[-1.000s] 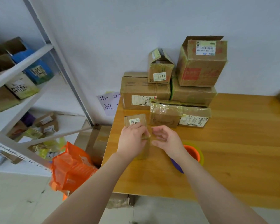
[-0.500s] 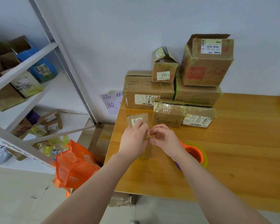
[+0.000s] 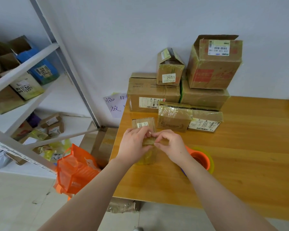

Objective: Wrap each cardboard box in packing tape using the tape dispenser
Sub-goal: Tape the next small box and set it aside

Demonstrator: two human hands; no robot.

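Gripping with curled fingers, the left hand (image 3: 133, 145) steadies the small cardboard box (image 3: 144, 124) near the desk's (image 3: 157, 180) left edge and pinches a yellowish tape end (image 3: 148, 141) on top, the right hand (image 3: 171, 144) pinching it too, seemingly to press it flat, while the tape dispenser (image 3: 201, 158) sits just beside that wrist, within reach.

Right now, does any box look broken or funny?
Yes. The big box on top at the right has a top flap standing open, and the 2911 box beside it has flaps lifted, not taped flat. Nothing looks spilled.
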